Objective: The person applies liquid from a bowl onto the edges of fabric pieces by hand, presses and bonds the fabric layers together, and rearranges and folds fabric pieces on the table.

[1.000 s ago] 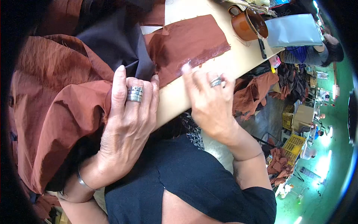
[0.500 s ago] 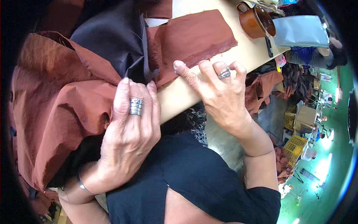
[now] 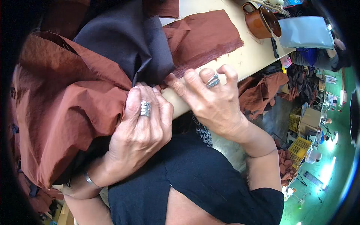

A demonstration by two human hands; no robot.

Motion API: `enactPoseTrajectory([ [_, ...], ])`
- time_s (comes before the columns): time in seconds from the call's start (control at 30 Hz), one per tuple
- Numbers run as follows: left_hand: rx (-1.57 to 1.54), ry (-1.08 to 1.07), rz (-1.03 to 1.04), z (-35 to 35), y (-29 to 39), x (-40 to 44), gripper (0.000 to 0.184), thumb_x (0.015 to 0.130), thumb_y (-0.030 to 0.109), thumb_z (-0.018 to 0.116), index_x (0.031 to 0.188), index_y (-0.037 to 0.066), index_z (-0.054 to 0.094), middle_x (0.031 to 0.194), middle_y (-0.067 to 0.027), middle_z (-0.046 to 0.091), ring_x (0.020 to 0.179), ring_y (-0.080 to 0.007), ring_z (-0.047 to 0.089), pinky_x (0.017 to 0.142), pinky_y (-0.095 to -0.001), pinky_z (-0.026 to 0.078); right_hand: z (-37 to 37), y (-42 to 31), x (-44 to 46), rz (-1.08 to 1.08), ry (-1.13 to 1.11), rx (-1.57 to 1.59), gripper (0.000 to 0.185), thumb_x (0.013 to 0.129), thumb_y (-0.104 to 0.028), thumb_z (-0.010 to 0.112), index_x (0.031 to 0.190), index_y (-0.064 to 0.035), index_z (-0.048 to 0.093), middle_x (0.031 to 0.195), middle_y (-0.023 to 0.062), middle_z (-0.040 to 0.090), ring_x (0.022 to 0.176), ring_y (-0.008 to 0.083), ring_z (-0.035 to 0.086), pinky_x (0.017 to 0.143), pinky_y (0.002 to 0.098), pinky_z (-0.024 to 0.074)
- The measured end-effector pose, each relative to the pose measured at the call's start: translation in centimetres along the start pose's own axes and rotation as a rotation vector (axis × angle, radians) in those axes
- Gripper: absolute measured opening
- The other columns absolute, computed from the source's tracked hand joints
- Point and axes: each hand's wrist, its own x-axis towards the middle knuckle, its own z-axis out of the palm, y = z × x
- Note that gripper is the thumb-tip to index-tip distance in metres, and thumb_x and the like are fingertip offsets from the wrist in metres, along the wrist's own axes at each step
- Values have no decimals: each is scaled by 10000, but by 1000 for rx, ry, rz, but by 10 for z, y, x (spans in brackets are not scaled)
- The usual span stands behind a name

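Observation:
My left hand [image 3: 144, 116], with a stack of silver rings, is closed with its fingertips gathered at the edge of dark cloth [image 3: 123, 37] and reddish-brown cloth [image 3: 75, 108]. The brown cloth hangs in large folds to its left. My right hand [image 3: 215, 97] is to the right over the table edge, its fingers bent and apart. Its thumb tip is close to the lower corner of the dark cloth; whether it touches is unclear. Behind the hands lies a flat reddish-brown fabric piece [image 3: 210, 35] with a frayed edge, partly covered by the dark cloth.
On the pale table [image 3: 255, 56] stand a brown mug [image 3: 258, 22] and, beside it, a black pen-like object [image 3: 275, 48]. A silvery flat package [image 3: 305, 32] is at the far right. Brown cloth scraps [image 3: 258, 92] and yellow crates [image 3: 298, 150] lie beyond the table.
The dark cloth's edge has shifted right over the flat brown piece. My left hand has moved slightly right. My right hand's thumb has come lower and closer to the left hand.

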Motion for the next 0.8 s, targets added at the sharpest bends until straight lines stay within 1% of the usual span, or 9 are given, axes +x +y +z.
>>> enactPoseTrajectory([
  [0.17,-27,-19,29,-4,-2,1,96,804,53,550,826,-39,568,841,-195,626,851,-245,608,924,-377,421,-5,1,-1,-10,-62,73,317,803,-258,529,1075,-147,646,968,-8,533,958,136,496,896,429,306],
  [0.27,-28,-9,26,-3,-1,1,85,816,47,547,824,-37,561,845,-196,627,856,-245,608,924,-376,421,2,-9,-2,-31,25,84,319,803,-258,532,1076,-139,647,970,-8,536,946,144,505,900,432,299],
  [0.3,-30,3,23,-3,-1,1,83,819,45,546,826,-36,559,848,-196,628,857,-245,609,925,-376,421,0,-10,0,-27,23,90,308,759,-222,552,1047,-235,660,901,-50,530,830,114,504,871,408,283],
  [0.4,-31,4,36,-3,-1,1,78,826,44,547,834,-33,557,857,-198,630,863,-241,610,927,-375,421,-5,5,-1,40,-30,408,317,769,-160,538,1053,-228,662,892,-44,532,830,125,511,871,407,279],
  [0.43,-11,-9,39,-3,-1,1,86,838,57,559,837,-28,555,865,-198,633,864,-236,610,928,-369,420,-12,18,-1,-11,-126,466,313,784,-191,530,1086,-200,612,901,-2,545,882,170,529,858,426,324],
  [0.53,16,14,35,0,0,0,95,841,70,575,836,-23,553,868,-195,636,861,-232,610,926,-361,420,-16,45,-13,239,-96,345,436,752,-91,527,1170,-194,601,868,-12,528,830,163,513,839,388,306],
  [0.63,22,9,33,0,0,-1,102,843,80,573,839,-21,554,871,-188,637,862,-232,609,924,-355,421,2,53,-20,315,-121,-183,472,744,-84,520,1203,-183,577,895,-3,547,843,176,518,827,391,323],
  [0.77,30,5,47,-1,-1,-1,110,842,85,555,850,-25,560,885,-190,636,875,-237,607,924,-357,419,-7,31,-18,164,-87,12,438,757,-86,509,1183,-159,580,940,14,572,865,181,540,837,405,336],
  [0.8,41,0,51,-2,-1,-1,119,839,87,546,854,-29,566,889,-191,633,884,-239,607,927,-367,417,-7,35,-20,186,-89,-30,431,761,-90,509,1181,-159,580,940,16,574,873,186,545,842,410,339],
])
